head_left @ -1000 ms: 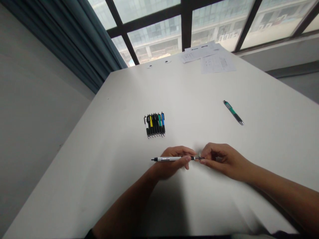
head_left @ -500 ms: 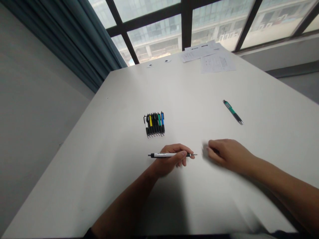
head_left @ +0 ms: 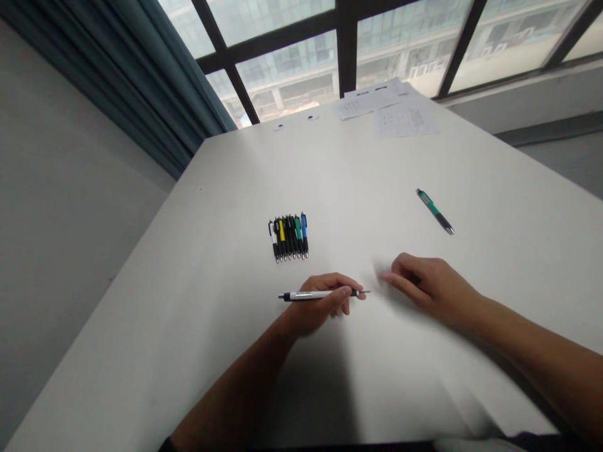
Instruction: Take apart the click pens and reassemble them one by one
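My left hand (head_left: pixel 318 301) is closed around a white ballpoint pen (head_left: pixel 308 295) with black ends. The pen lies almost level, and its thin tip (head_left: pixel 365 291) points right past my fingertips. To its right, apart from the pen, is my right hand (head_left: pixel 424 279), thumb and fingers drawn together. Its fingertips are blurred; whatever may be between them is hidden. Beyond my left hand, several pens (head_left: pixel 289 237) lie side by side in a row, with white, black, yellow, green and blue barrels. A single green pen (head_left: pixel 434 211) lies slanted farther right.
Everything rests on a white table (head_left: pixel 226 207). Papers (head_left: pixel 405 119) lie at its far end, near two small dark-centred marks (head_left: pixel 313 117). Behind are a dark-framed window (head_left: pixel 347 50) and a blue-grey curtain (head_left: pixel 155 81) at the left.
My right hand's thumb now reaches farther left and its fingers have shifted. The left hand keeps its hold on the pen. The whole view has shifted slightly.
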Motion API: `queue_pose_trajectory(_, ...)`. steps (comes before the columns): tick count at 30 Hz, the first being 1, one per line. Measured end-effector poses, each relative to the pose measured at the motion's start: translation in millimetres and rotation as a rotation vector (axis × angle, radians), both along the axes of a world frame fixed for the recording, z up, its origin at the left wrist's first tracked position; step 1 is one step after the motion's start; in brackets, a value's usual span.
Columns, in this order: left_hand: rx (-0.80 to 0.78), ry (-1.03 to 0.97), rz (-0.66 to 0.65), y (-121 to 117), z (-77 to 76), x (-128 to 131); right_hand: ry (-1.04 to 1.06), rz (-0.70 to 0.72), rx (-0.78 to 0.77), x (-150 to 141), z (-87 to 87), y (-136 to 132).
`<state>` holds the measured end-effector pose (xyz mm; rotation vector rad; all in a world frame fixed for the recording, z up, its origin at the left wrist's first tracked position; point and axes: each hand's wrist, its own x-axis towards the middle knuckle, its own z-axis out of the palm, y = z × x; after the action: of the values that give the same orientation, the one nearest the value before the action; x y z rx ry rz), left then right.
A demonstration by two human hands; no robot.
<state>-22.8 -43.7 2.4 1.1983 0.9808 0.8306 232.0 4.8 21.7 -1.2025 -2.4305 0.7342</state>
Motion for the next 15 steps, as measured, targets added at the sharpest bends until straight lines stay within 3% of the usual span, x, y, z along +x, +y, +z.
queue_pose_trajectory(2,-0.005,0.033,-0.031,0.0,2.9,0.7,0.144,0.117,-0.058,-0.6,1.6,-4.5)
queue_pose_trajectory(5,0.002,0.091,-0.058,0.3,5.2,0.6,0.199,0.249,-0.079,-2.5,-0.8,-9.6)
queue_pose_trajectory(15,0.078,0.123,-0.146,3.0,15.0,0.0,0.129,0.281,-0.056,-1.0,-2.3,-4.6)
